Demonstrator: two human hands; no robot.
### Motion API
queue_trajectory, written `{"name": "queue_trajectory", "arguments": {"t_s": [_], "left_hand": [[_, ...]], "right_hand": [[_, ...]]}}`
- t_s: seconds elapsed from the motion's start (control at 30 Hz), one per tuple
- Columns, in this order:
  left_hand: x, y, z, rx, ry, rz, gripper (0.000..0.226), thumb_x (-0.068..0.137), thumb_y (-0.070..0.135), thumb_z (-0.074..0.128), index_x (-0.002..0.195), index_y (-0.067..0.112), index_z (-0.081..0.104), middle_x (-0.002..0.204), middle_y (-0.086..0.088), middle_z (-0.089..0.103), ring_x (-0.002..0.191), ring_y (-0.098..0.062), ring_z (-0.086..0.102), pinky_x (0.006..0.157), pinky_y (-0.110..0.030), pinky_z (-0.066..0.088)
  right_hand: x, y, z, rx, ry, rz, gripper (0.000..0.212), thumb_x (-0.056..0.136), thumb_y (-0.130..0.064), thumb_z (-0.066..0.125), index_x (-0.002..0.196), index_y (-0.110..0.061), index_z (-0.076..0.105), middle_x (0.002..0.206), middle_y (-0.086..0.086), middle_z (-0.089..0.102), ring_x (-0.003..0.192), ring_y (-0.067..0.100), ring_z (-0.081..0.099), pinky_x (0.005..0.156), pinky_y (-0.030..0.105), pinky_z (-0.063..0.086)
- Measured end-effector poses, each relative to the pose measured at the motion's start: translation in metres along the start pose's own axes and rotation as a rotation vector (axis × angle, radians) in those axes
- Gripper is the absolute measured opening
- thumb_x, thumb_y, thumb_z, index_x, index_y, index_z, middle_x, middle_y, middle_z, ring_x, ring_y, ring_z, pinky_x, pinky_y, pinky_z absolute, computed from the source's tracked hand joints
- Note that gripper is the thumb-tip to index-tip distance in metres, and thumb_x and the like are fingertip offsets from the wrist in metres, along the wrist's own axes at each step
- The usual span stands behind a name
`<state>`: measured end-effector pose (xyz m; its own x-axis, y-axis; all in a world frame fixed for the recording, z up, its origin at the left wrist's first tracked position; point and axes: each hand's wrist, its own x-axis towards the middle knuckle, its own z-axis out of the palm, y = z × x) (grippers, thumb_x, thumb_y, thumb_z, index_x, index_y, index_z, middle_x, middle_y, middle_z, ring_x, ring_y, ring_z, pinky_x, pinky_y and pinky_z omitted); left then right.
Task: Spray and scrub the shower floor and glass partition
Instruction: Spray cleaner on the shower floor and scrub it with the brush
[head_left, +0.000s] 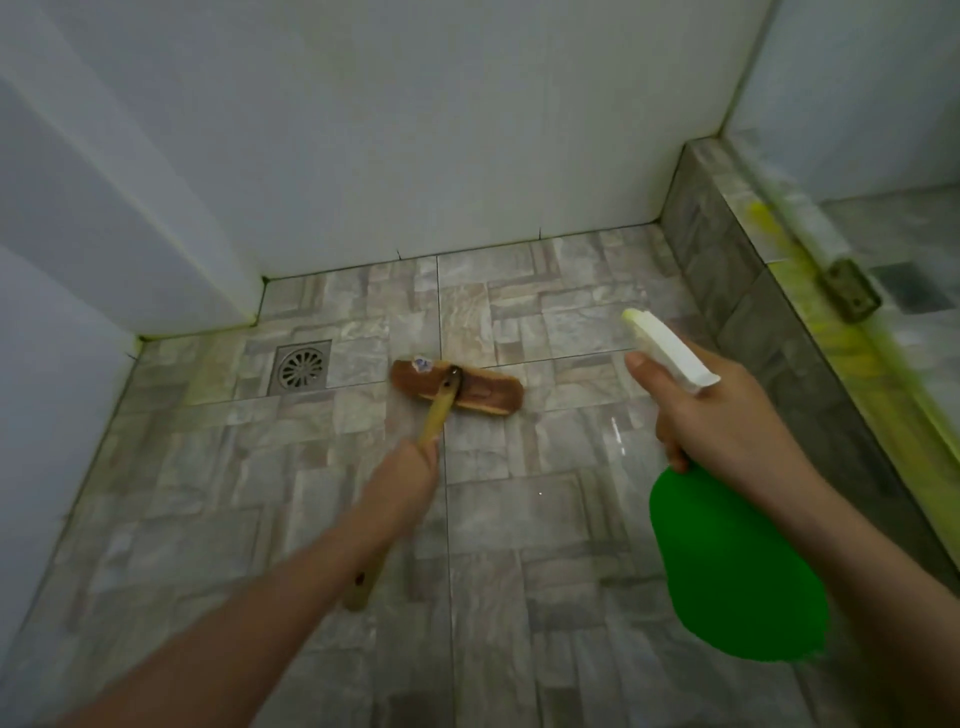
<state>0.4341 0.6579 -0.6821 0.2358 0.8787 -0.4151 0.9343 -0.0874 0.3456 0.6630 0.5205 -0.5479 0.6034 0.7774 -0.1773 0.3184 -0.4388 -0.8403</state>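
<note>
While the brush (457, 387) sits on the tile: scrubbing looks to be the step in hand, with spray held ready beside it.
Left hand (410, 467): fingers wrapped round the yellow handle (436, 415); only the back of the hand shows, so the exact grip is hidden.
Brush head: brown, flat on the shower floor (208, 493), just right of the round drain (300, 368), lying across a grout line.
Right hand (727, 421): fingers closed round the neck of the green spray bottle (737, 561), thumb alongside the white nozzle (660, 338); whether the trigger is squeezed, cannot tell.
Nozzle aim: forward over the floor, not at the glass.
Floor: wet sheen near the bottle, and yellow-green staining where the tile meets the wall (363, 156).
Glass partition (883, 130): off to the right above the tiled kerb (727, 249), blurred, with a metal hinge (849, 291) and yellow-green grime along its foot. Looks not yet scrubbed.
Doing it well: short, firm strokes with the bristles kept flat, working from the back corner toward the drain so loosened dirt runs there. Wet a patch first, then scrub it, following the grout.
Risk: held one-handed on a long handle, the head may twist or skid on wet tile.
</note>
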Motion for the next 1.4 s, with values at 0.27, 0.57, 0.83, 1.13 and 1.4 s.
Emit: {"name": "queue_trajectory", "arguments": {"t_s": [0.27, 0.57, 0.83, 1.13, 1.4], "left_hand": [[-0.095, -0.005, 0.049, 0.114, -0.144, 0.017, 0.031, 0.099, 0.048, 0.027, 0.093, 0.02, 0.038, 0.077, 0.002, 0.053, 0.08, -0.025, 0.06, 0.068, -0.032, 0.046], [-0.067, 0.05, 0.075, -0.245, 0.016, -0.183, 0.032, 0.1, 0.042, 0.029, 0.087, 0.017, 0.043, 0.071, 0.0, 0.051, 0.065, -0.02, 0.053, 0.062, -0.032, 0.041], [-0.144, 0.05, 0.132, -0.038, -0.109, -0.231, 0.047, 0.091, 0.064, 0.016, 0.105, 0.024, 0.038, 0.106, -0.004, 0.062, 0.104, -0.023, 0.06, 0.083, -0.034, 0.048], [-0.117, 0.061, 0.125, -0.188, 0.076, -0.133, 0.04, 0.093, 0.055, 0.021, 0.088, 0.02, 0.041, 0.076, -0.004, 0.057, 0.076, -0.028, 0.06, 0.068, -0.043, 0.051], [-0.119, 0.067, 0.12, -0.162, 0.042, -0.155, 0.037, 0.095, 0.051, 0.022, 0.09, 0.02, 0.041, 0.077, -0.002, 0.057, 0.078, -0.027, 0.061, 0.069, -0.04, 0.05]], "right_hand": [[0.018, 0.029, -0.023, -0.038, -0.056, 0.04, 0.039, 0.095, -0.044, 0.056, 0.088, -0.006, 0.061, 0.048, 0.006, 0.056, 0.043, 0.017, 0.055, 0.053, 0.027, 0.046], [0.033, 0.041, -0.029, 0.057, -0.031, 0.027, 0.034, 0.096, -0.043, 0.056, 0.082, -0.012, 0.058, 0.047, 0.007, 0.052, 0.032, 0.011, 0.047, 0.045, 0.024, 0.045], [0.039, 0.07, -0.013, -0.095, -0.088, 0.028, 0.03, 0.097, -0.056, 0.044, 0.096, -0.03, 0.06, 0.076, 0.0, 0.062, 0.072, 0.028, 0.065, 0.072, 0.038, 0.053], [0.057, 0.098, -0.013, -0.256, -0.081, 0.114, 0.044, 0.096, -0.055, 0.049, 0.093, -0.012, 0.059, 0.079, 0.012, 0.065, 0.067, 0.032, 0.065, 0.061, 0.034, 0.053], [0.054, 0.096, -0.018, -0.217, -0.108, 0.136, 0.045, 0.096, -0.054, 0.049, 0.089, -0.011, 0.06, 0.071, 0.009, 0.063, 0.062, 0.028, 0.065, 0.06, 0.034, 0.054]]}}
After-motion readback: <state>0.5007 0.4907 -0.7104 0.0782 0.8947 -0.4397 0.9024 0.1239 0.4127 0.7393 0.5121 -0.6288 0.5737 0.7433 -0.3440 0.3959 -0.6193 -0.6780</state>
